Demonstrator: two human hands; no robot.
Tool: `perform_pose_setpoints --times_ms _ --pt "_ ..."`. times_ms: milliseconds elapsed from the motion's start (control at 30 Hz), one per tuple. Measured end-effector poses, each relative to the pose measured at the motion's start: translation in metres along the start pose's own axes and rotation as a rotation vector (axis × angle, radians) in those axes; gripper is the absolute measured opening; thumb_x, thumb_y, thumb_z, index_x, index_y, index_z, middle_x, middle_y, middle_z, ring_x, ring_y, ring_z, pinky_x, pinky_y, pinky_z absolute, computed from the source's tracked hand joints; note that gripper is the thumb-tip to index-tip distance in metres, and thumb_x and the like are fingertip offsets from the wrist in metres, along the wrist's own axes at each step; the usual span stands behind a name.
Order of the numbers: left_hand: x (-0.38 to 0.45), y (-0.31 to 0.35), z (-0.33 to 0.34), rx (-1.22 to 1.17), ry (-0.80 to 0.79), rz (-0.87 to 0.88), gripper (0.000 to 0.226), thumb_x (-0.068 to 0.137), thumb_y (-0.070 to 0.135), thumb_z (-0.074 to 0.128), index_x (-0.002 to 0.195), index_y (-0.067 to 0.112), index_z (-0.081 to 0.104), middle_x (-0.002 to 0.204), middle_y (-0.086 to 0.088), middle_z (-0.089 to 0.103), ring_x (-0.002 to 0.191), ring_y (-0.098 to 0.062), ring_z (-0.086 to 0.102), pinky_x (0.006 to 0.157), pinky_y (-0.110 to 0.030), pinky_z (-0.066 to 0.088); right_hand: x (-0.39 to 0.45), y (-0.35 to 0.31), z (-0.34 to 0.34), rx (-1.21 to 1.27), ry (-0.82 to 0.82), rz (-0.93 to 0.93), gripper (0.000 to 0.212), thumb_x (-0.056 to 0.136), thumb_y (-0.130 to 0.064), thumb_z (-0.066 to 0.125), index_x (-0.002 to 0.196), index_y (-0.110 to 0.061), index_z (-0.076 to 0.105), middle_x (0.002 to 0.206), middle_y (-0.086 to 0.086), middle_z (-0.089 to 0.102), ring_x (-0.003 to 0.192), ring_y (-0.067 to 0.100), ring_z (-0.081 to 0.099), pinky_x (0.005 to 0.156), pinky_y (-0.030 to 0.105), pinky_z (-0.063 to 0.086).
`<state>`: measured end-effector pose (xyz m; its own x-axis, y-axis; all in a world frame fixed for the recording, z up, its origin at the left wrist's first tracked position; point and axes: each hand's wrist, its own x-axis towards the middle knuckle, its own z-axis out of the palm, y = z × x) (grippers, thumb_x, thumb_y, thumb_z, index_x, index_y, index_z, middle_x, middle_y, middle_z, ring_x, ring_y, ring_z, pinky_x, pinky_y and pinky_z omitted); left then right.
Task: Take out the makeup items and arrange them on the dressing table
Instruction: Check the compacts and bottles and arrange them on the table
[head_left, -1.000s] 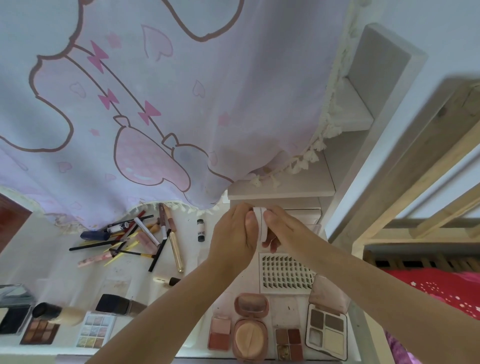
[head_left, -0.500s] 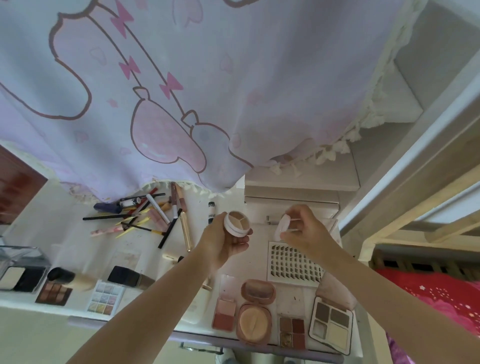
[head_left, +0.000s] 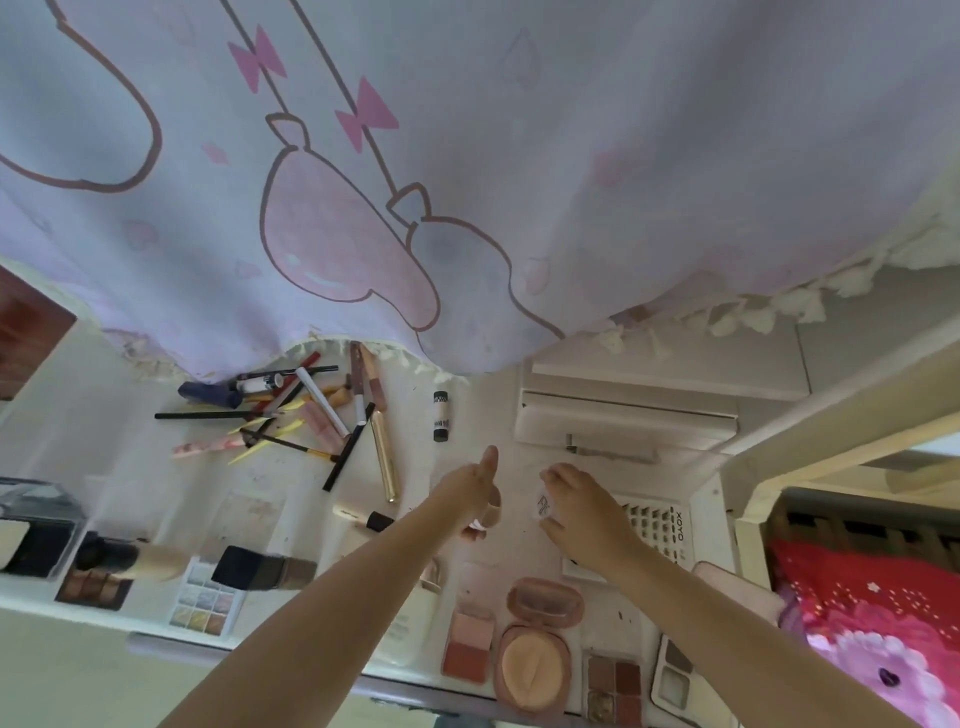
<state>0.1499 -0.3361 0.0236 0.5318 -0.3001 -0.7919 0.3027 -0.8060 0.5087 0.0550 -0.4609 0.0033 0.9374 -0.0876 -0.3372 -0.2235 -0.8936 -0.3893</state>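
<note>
My left hand (head_left: 467, 493) grips a small round beige jar (head_left: 492, 512), thumb pointing up, low over the white dressing table (head_left: 291, 509). Just to its right, my right hand (head_left: 584, 512) holds the jar's clear lid (head_left: 543, 505), a small gap apart from the jar. Both hover behind a row of open compacts: a blush duo (head_left: 467, 644), a round powder compact (head_left: 535, 667) and an eyeshadow quad (head_left: 613, 686). What is inside the jar is hidden by my fingers.
A heap of pencils and brushes (head_left: 291, 415), a gold tube (head_left: 384, 457) and a small stick (head_left: 440, 415) lie at the back left. A white card of press-on tips (head_left: 657, 525) sits to the right. More palettes (head_left: 208, 597) line the front left edge. A pink-printed curtain (head_left: 467, 182) hangs overhead.
My hands, first joined on the shut jar, pulled it apart into jar and lid. Both have since dropped lower toward the table.
</note>
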Motion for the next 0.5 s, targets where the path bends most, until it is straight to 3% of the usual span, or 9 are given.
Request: perform_pose_setpoints --times_ms 33,167,233,300,367,433,500 --pt "0.004 -0.001 0.004 0.049 -0.026 -0.011 0.04 0.099 0.026 0.022 0.13 0.01 0.042 0.114 -0.021 0.056 0.087 -0.03 0.062 0.074 -0.037 0.054 0.003 0.0 0.004 -0.043 0.005 0.018 0.057 0.09 -0.023 0.046 0.141 -0.011 0.024 0.145 0.001 0.028 0.13 0.017 0.032 0.106 0.023 0.025" --pt "0.011 0.0 0.012 0.125 -0.117 -0.092 0.05 0.099 0.035 0.016 0.14 0.008 0.029 0.128 -0.024 0.049 0.101 -0.033 0.059 0.087 -0.038 0.049 0.013 -0.004 0.014 -0.116 -0.011 0.088 0.055 0.093 -0.023 0.042 0.143 -0.014 0.02 0.152 -0.003 0.02 0.12 0.023 0.048 0.093 0.032 0.042" --pt "0.017 0.0 0.017 0.177 -0.124 -0.128 0.045 0.1 0.025 0.018 0.144 0.016 0.016 0.128 -0.025 0.048 0.077 -0.026 0.061 0.077 -0.033 0.052 0.018 -0.002 0.018 -0.124 -0.023 0.133 0.054 0.093 -0.022 0.042 0.142 -0.015 0.02 0.151 -0.004 0.02 0.115 0.025 0.052 0.088 0.034 0.045" --pt "0.022 -0.003 0.02 0.21 -0.15 -0.129 0.046 0.1 0.027 0.017 0.145 0.02 0.012 0.118 -0.024 0.056 0.056 -0.017 0.053 0.063 -0.027 0.051 0.022 0.002 0.021 -0.125 -0.014 0.167 0.053 0.093 -0.021 0.041 0.142 -0.016 0.021 0.15 -0.004 0.023 0.113 0.026 0.053 0.086 0.034 0.046" --pt "0.023 -0.006 0.02 0.214 -0.136 -0.108 0.049 0.099 0.036 0.015 0.143 0.015 0.021 0.093 -0.021 0.065 0.053 -0.016 0.051 0.07 -0.031 0.052 0.025 0.006 0.023 -0.111 0.004 0.193 0.051 0.093 -0.02 0.04 0.141 -0.018 0.022 0.15 -0.004 0.024 0.112 0.026 0.054 0.083 0.034 0.047" --pt "0.019 -0.009 0.02 0.232 -0.125 -0.083 0.065 0.096 0.048 0.013 0.129 0.001 0.043 0.066 -0.014 0.059 0.051 -0.018 0.051 0.08 -0.033 0.051 0.025 0.009 0.026 -0.105 0.002 0.198 0.051 0.093 -0.02 0.039 0.141 -0.019 0.021 0.151 -0.004 0.022 0.113 0.027 0.054 0.082 0.034 0.047" --pt "0.017 -0.012 0.019 0.256 -0.094 -0.067 0.082 0.091 0.057 0.01 0.11 -0.009 0.055 0.063 -0.013 0.055 0.05 -0.018 0.051 0.08 -0.031 0.051 0.024 0.01 0.029 -0.104 -0.009 0.19 0.051 0.094 -0.019 0.038 0.142 -0.021 0.02 0.153 -0.003 0.018 0.114 0.028 0.053 0.083 0.034 0.046"
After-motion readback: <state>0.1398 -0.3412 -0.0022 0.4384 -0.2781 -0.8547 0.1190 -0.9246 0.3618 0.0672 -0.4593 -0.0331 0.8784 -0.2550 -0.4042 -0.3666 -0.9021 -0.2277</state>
